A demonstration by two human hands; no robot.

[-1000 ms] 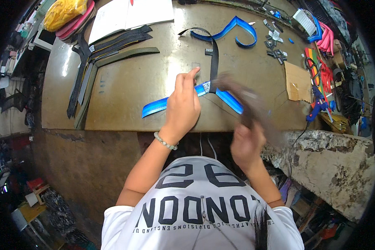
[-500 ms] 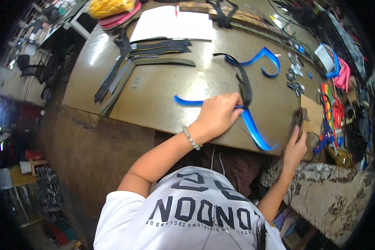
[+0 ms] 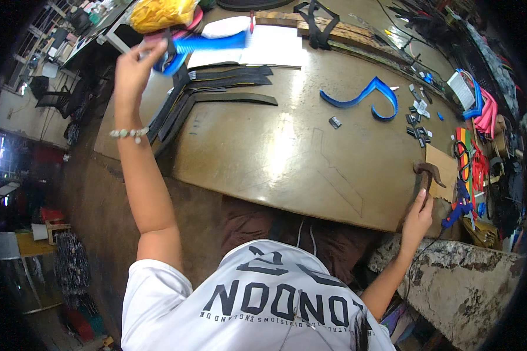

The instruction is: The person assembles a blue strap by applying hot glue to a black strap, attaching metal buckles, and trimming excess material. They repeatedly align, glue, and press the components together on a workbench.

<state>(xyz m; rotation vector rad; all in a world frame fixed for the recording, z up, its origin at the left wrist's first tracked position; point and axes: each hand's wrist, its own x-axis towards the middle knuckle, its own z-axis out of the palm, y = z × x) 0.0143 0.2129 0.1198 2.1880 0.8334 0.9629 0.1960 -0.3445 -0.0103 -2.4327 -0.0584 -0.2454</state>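
My left hand (image 3: 136,73) is raised at the far left, its fingers closed round a blue and black strap (image 3: 214,42) that hangs over the papers, blurred by motion. Below it lie black and olive straps (image 3: 231,98), folded at an angle in a pile. My right hand (image 3: 418,215) grips the handle of a claw hammer (image 3: 425,177) at the table's right edge, its rusty head resting by a piece of cardboard (image 3: 441,169). Another blue strap (image 3: 357,100) lies curled on the table. A small black clip (image 3: 334,122) sits just below that strap.
Several small black clips (image 3: 417,124) are scattered at the right. Beyond them are a blue glue gun (image 3: 457,215) and pink straps (image 3: 487,117). White papers (image 3: 275,47), a yellow bundle (image 3: 161,14) and a wooden plank (image 3: 357,42) stand at the back of the brown table (image 3: 246,158).
My left hand has swung from the table's middle to the far left, carrying the blue and black strap off the table. The small black clip now shows. My right hand stays on the hammer.
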